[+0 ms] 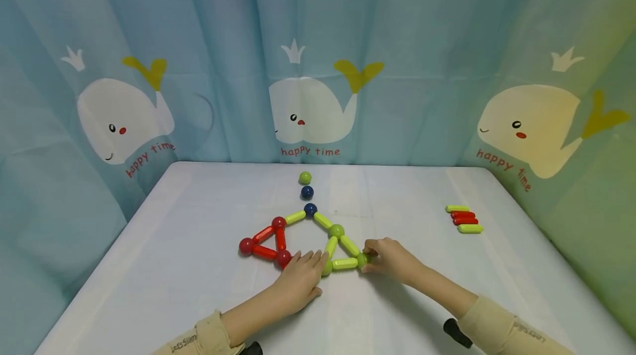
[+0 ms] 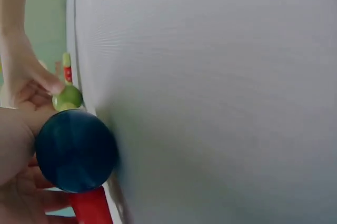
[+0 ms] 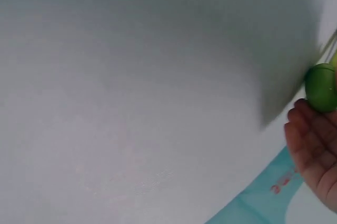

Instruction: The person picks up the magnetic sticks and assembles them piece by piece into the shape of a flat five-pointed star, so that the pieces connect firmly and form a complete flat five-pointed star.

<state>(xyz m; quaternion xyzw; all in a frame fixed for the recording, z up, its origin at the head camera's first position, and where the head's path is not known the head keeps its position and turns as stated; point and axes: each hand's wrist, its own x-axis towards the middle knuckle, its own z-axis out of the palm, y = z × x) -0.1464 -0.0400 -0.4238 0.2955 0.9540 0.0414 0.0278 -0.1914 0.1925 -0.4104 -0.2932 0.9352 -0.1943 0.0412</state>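
In the head view a flat figure of balls and rods lies on the table. The left hand (image 1: 298, 284) lies across its lower middle, fingers extended, fingertips by a green ball (image 1: 326, 268). Close to the left hand, the left wrist view has a dark blue ball (image 2: 77, 151) against a red rod (image 2: 90, 206); the head view hides this ball. The right hand (image 1: 392, 260) pinches the green ball (image 1: 363, 260) at the figure's right corner, beside a yellow-green rod (image 1: 345, 264). The right wrist view shows that green ball (image 3: 320, 88) at the right hand's fingers (image 3: 310, 134).
A loose green ball (image 1: 305, 178) and a blue ball (image 1: 307, 192) sit behind the figure. Several red and yellow-green rods (image 1: 464, 221) lie at the table's right. A whale-print curtain (image 1: 223, 68) hangs behind the white table (image 1: 199, 200).
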